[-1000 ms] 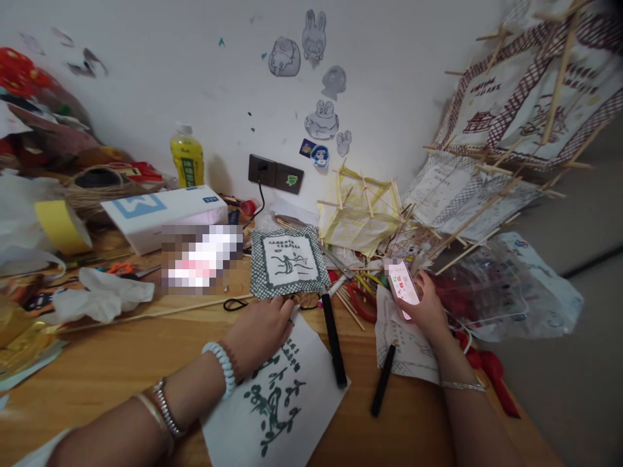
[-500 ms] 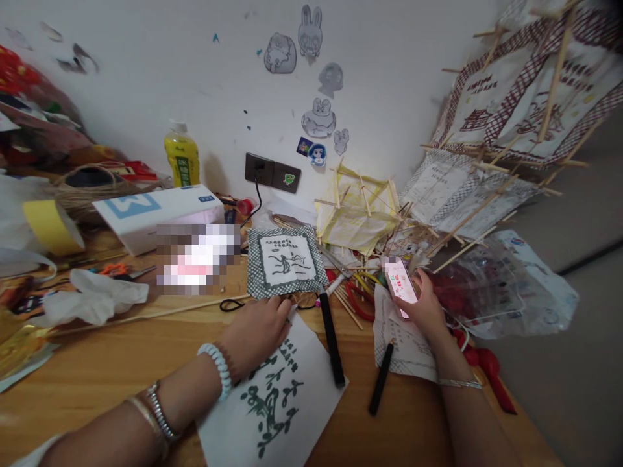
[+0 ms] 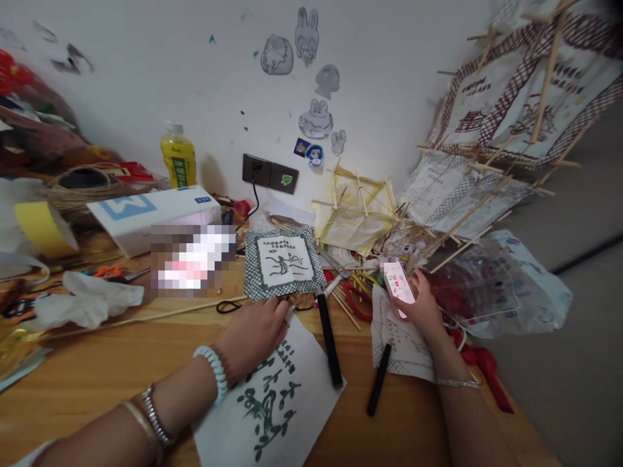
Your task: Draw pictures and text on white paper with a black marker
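Observation:
My left hand (image 3: 260,334) lies on the upper part of a white sheet (image 3: 311,395) painted with dark green plants and writing. Its fingers stretch forward, palm down, to the lower edge of a bordered drawing (image 3: 285,263). In my right hand (image 3: 422,306) is a smartphone (image 3: 400,288), held by its sides with the lit screen up. Below the phone lies a patterned paper (image 3: 409,357). A long black marker (image 3: 329,340) rests partly over the painted sheet's edge, and a shorter black pen (image 3: 379,379) overlaps the patterned paper.
Stick-and-paper lantern frames (image 3: 357,207) stand at the back and right. Scissors (image 3: 335,263), loose sticks and a clear plastic bag (image 3: 516,285) crowd the right. A white box (image 3: 156,217), yellow bottle (image 3: 178,155), tape roll (image 3: 46,228) and crumpled tissue (image 3: 87,299) are on the left.
The whole view has shifted very slightly, with things sitting a little farther left in the picture. Both hands and the smartphone keep their places on the table.

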{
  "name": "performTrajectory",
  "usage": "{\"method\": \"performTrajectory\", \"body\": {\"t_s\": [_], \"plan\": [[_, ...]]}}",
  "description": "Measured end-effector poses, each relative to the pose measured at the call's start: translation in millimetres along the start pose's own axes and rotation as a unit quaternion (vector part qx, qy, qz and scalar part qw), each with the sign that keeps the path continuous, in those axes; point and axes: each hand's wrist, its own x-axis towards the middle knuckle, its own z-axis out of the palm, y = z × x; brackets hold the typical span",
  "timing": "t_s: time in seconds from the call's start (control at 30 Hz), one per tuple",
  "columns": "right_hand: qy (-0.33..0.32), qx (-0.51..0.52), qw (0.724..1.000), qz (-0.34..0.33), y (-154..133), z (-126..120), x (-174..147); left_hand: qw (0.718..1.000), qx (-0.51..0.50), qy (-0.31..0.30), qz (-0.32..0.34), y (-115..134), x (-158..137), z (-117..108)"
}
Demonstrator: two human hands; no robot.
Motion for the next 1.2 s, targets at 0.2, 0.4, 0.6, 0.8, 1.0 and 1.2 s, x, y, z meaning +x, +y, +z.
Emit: {"method": "performTrajectory", "body": {"t_s": [0.2, 0.4, 0.6, 0.8, 1.0, 1.2], "plan": [[0.009, 0.188, 0.982, 0.025, 9.8, 0.6, 6.4, 1.0, 0.007, 0.0, 0.005, -1.2, 0.8, 1.1], [0.144, 0.263, 0.954, 0.03, 13.1, -6.2, 4.5, 1.0, 0.009, 0.005, 0.003, -2.3, 1.5, 3.1], [0.25, 0.289, 0.924, -0.003, -8.4, -15.4, -6.8, 1.0, 0.003, 0.004, 0.0, -1.7, 0.4, 2.6], [0.074, 0.197, 0.971, -0.117, -62.3, -18.9, -35.2, 1.0, -0.006, 0.01, -0.009, -2.2, 0.6, 2.8], [-0.097, 0.103, 0.938, -0.316, -115.4, -5.4, -67.9, 1.0, -0.009, 0.008, -0.008, -1.4, 0.0, 1.0], [-0.171, 0.045, 0.911, -0.372, -120.1, 14.6, -74.7, 1.0, -0.007, 0.009, -0.005, -2.2, 0.3, 2.8]]}}
